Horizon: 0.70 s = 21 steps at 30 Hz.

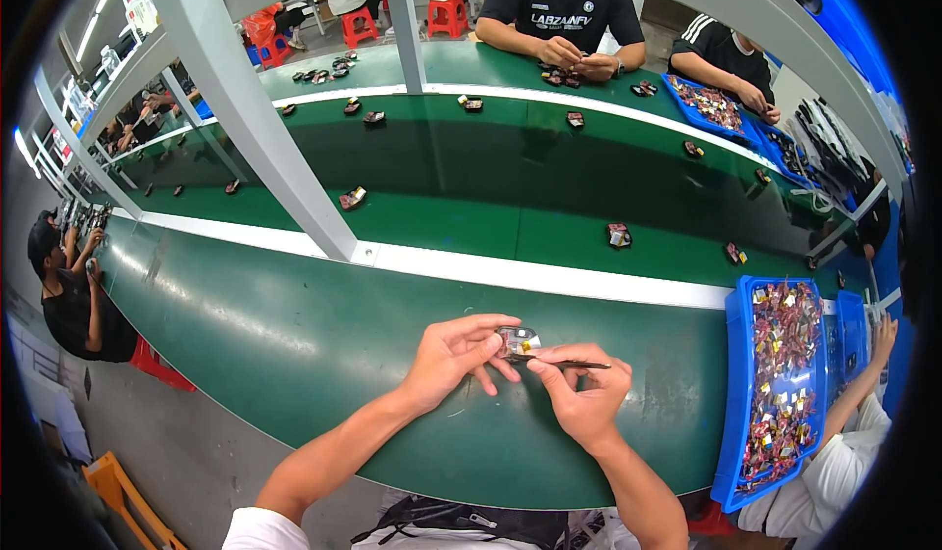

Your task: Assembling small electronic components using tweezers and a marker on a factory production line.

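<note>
Above the green worktable [392, 452], my left hand [444, 366] grips a small black plastic housing [517, 340] by its edge, with the thumb on the near side. Light and yellow parts show inside the housing. A thin dark stick-like tool [579, 365], perhaps tweezers, is pinched in my right hand [593, 398]. Its tip reaches the housing's right side, close to the yellow part; whether it touches cannot be made out. Fingers partly cover the housing.
At right, a blue tray [731, 432] holds many small wired parts. Beyond the white rail [471, 267], a green conveyor [442, 226] carries several black housings [618, 235]. A grey post [255, 118] rises left of centre. Co-workers sit across and on both sides.
</note>
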Motion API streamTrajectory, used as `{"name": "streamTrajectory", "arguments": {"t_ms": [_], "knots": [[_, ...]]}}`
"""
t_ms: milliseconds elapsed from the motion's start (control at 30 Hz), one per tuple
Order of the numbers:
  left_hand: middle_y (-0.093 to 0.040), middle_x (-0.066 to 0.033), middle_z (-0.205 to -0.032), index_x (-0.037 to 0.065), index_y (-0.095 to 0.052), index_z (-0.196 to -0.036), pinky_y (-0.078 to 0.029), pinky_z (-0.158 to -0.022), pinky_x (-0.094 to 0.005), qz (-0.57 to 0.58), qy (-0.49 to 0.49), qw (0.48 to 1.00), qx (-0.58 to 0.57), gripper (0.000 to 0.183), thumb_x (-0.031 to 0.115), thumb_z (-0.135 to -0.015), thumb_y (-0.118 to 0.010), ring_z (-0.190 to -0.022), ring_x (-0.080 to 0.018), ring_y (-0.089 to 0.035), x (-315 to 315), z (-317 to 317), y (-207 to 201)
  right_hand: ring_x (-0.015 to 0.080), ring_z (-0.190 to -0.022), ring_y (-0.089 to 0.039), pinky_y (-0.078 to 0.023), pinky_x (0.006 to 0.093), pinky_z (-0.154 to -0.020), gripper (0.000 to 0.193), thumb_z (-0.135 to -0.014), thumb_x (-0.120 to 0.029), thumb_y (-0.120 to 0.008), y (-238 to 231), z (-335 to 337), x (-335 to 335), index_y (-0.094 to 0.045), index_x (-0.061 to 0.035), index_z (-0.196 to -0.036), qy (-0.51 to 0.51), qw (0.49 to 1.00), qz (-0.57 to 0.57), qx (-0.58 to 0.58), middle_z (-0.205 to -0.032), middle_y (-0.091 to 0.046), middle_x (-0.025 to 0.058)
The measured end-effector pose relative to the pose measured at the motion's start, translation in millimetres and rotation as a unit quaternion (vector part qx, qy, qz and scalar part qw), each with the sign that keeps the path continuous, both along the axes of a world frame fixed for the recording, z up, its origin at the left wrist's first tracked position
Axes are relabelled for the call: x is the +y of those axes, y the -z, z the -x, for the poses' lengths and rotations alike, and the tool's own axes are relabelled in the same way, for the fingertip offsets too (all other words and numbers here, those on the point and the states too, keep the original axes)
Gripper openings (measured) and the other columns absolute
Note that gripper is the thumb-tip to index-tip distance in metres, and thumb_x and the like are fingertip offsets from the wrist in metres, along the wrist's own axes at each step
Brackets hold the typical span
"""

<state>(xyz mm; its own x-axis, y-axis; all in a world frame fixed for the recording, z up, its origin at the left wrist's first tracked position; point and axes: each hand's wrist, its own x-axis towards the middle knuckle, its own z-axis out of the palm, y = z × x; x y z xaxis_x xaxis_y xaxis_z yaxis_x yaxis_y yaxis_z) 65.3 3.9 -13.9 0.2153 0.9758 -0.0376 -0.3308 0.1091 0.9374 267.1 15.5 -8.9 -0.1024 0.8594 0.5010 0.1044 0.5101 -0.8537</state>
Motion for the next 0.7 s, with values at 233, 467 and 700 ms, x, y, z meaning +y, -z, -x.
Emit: {"name": "streamTrajectory", "arguments": {"t_ms": [233, 467, 700], "knots": [[-0.068, -0.0181, -0.115, -0.005, -0.055, -0.138, -0.061, -0.058, -0.0288, -0.010, 0.018, 1.000, 0.014, 0.038, 0.011, -0.104, -0.056, -0.086, -0.0256, -0.074, -1, 5, -1, 0.0026, -0.041, -0.045, -0.032, 0.0199, -0.041, 0.012, -0.078, 0.002, -0.081, -1, 2, -1, -0.074, -0.0040, -0.084, -0.005, 0.998, -0.057, -0.013, -0.086, -0.078, 0.0067], [-0.068, -0.0184, -0.105, -0.007, -0.055, -0.135, -0.059, -0.048, -0.0279, -0.016, 0.037, 0.999, -0.023, 0.039, 0.012, -0.102, -0.059, -0.078, -0.0230, -0.072, 0, 8, -2, 0.0016, -0.043, -0.045, -0.032, 0.0188, -0.042, 0.012, -0.078, 0.003, -0.082, 0, 1, -3, -0.073, -0.0025, -0.085, -0.013, 1.000, -0.024, 0.007, -0.086, -0.078, 0.0087], [-0.067, -0.0196, -0.105, -0.010, -0.053, -0.134, -0.060, -0.047, -0.0283, -0.016, 0.053, 0.998, -0.043, 0.040, 0.012, -0.101, -0.060, -0.075, -0.0243, -0.072, -5, 10, -11, 0.0023, -0.057, -0.054, -0.038, 0.0171, -0.049, 0.013, -0.082, 0.002, -0.081, -5, 0, -7, -0.070, 0.0017, -0.090, -0.033, 0.993, 0.083, 0.081, -0.087, -0.075, 0.0104]]}}
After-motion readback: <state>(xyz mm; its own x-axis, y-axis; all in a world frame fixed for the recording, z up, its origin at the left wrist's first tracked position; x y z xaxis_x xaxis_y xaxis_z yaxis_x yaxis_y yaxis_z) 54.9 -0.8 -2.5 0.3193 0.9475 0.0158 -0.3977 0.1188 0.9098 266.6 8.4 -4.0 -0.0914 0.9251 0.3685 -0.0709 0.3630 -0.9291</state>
